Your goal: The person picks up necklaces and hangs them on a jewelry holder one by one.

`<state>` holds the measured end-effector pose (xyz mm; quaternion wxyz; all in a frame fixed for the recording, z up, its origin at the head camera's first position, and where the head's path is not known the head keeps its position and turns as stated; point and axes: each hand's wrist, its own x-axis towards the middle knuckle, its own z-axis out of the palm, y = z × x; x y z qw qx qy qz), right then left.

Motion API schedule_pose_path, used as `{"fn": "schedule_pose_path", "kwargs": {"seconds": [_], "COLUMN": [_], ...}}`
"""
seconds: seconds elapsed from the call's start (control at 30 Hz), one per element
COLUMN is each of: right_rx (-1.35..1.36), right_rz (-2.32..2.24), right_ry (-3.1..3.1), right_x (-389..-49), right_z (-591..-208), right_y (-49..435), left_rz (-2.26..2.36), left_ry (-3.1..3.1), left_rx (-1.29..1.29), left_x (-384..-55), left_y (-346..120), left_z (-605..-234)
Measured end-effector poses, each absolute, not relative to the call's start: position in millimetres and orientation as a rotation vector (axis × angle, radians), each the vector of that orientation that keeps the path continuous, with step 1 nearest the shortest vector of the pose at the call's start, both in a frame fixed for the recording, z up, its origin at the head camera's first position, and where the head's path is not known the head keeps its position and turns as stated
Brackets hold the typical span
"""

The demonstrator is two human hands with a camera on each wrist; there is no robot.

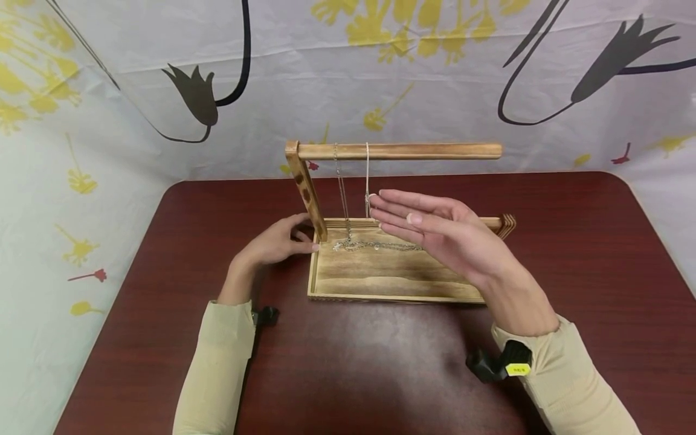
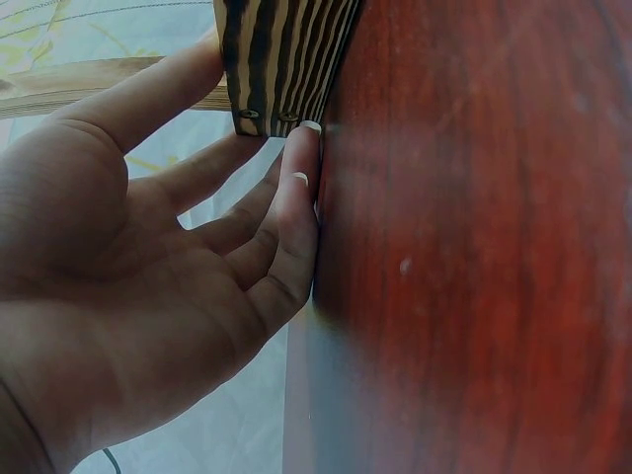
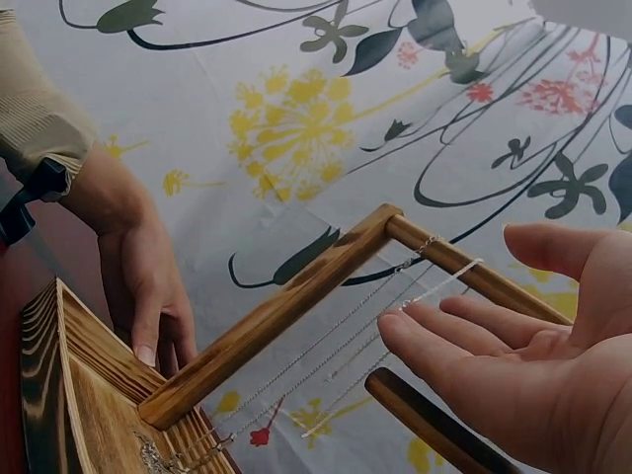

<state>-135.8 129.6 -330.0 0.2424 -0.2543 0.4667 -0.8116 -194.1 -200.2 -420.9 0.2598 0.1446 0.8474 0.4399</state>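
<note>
A wooden jewelry stand (image 1: 391, 278) has a tray base, a slanted post and a top bar (image 1: 435, 151). My left hand (image 1: 274, 241) holds the tray's back left corner, thumb on the wall; the left wrist view shows its fingers bent at the striped side (image 2: 281, 69). A thin silver necklace (image 1: 342, 187) hangs from the bar near the post. To its right hangs a shorter light chain (image 1: 367, 172). My right hand (image 1: 457, 235), fingers straight and palm turned sideways, has its fingertips at this chain's lower part. More silver chain (image 1: 380, 246) lies in the tray.
The stand is on a dark red-brown table (image 1: 359, 356). A white cloth (image 1: 293, 90) with yellow and grey floral prints hangs behind it and at the sides. A lower wooden bar (image 3: 434, 420) shows below my right hand in the right wrist view.
</note>
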Motion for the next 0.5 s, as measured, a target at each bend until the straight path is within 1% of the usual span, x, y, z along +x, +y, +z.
{"fn": "schedule_pose_path", "kwargs": {"seconds": [0.27,0.5], "right_rx": [-0.698,-0.679], "right_rz": [-2.191,-2.145], "right_ry": [1.141,1.144], "right_x": [-131.1,-123.6], "right_z": [-338.9,-350.4], "right_y": [132.7,133.3], "left_rz": [1.182,1.173], "left_ry": [2.311,2.314], "left_rx": [0.369,0.371], "left_x": [-194.4,-194.2], "left_y": [-197.4,-198.4], "left_z": [-421.2,-421.6]}}
